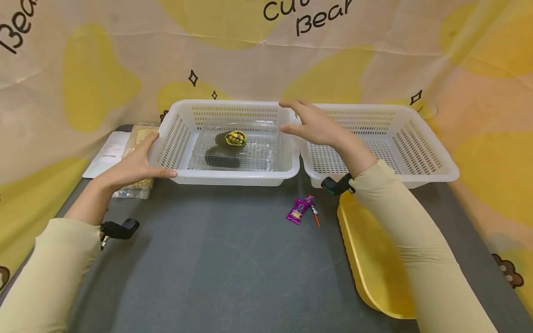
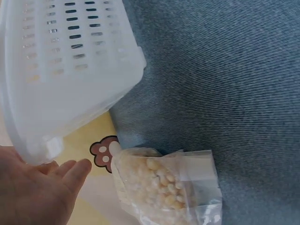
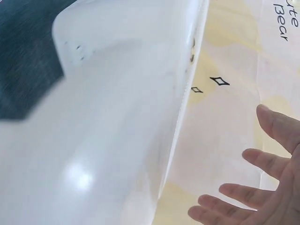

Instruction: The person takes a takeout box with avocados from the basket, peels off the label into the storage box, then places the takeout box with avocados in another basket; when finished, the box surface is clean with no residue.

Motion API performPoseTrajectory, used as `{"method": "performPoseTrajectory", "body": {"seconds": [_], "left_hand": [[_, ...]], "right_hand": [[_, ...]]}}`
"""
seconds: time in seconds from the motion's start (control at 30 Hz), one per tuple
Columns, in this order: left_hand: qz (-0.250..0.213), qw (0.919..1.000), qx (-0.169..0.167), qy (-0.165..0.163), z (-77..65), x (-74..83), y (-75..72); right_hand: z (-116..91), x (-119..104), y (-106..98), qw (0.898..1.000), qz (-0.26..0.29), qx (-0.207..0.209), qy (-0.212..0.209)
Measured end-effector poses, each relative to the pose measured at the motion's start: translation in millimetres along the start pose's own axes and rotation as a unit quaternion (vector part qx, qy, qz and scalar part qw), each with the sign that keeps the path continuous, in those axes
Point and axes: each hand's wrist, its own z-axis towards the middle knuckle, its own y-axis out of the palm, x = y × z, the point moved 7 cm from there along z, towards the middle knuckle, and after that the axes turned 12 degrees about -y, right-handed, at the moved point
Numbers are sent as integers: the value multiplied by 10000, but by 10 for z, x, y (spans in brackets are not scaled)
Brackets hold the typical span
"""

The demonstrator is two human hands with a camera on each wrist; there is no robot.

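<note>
A white slotted basket (image 1: pixel 225 175) stands at the back, between the hands. Inside lies a clear plastic clamshell box (image 1: pixel 262 150) with a round black and yellow label over dark contents. At the basket's left end is my left hand (image 1: pixel 133 166), its thumb at the front rim corner and its fingers along the outer side. The left wrist view shows these fingers fairly straight beside the basket wall (image 2: pixel 84 89). My right hand (image 1: pixel 316 125) hovers by the basket's right end, fingers spread; in the right wrist view it appears apart from the white plastic wall (image 3: pixel 108 126).
A second white basket (image 1: pixel 437 175) stands at the right, partly behind the right arm. A yellow tray (image 1: pixel 354 254) lies under that forearm. A purple candy packet (image 1: pixel 297 211) and a lollipop (image 1: pixel 314 212) lie mid-table. At left are a bag of pale kernels (image 2: pixel 159 187) and a white packet (image 1: pixel 109 152).
</note>
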Motion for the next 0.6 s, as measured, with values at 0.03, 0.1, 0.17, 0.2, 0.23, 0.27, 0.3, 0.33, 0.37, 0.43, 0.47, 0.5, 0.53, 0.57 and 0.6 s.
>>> {"method": "performPoseTrajectory", "body": {"seconds": [0.03,0.1,0.17,0.2,0.23,0.27,0.3,0.33,0.37,0.43,0.47,0.5,0.53,0.57,0.6], "left_hand": [[13,10000,12,18,2,-7,3],[27,10000,43,44,13,-22,10],[-3,10000,30,31,22,-46,17],[-61,10000,7,13,27,-60,21],[-96,10000,-8,-18,31,-74,24],[-153,9999,-38,-43,35,-86,28],[-210,9997,-75,-65,38,-94,31],[-266,9996,-110,-84,41,-102,34],[-313,9994,-132,-90,46,-105,37],[-408,9990,-174,-85,51,-105,42],[-460,9987,-192,-65,52,-102,43],[-490,9986,-203,-49,52,-98,45],[-528,9984,-211,-32,52,-94,45],[-557,9982,-220,-18,50,-90,46],[-581,9980,-227,-17,49,-88,46]], "right_hand": [[38,-7,11,10000,88,9,-2],[113,-10,39,9996,272,-11,46],[181,-6,70,9987,474,-72,172],[212,0,90,9977,608,-129,255],[239,6,111,9963,752,-193,365],[267,14,134,9946,887,-269,475],[294,25,156,9924,1015,-335,615],[317,33,177,9897,1152,-389,755],[337,39,196,9865,1291,-446,898],[374,47,232,9799,1538,-543,1149],[391,46,249,9772,1609,-605,1243],[406,44,262,9750,1660,-653,1323],[419,41,277,9726,1724,-722,1384],[433,40,291,9708,1758,-792,1428],[446,39,306,9691,1789,-858,1468]]}}
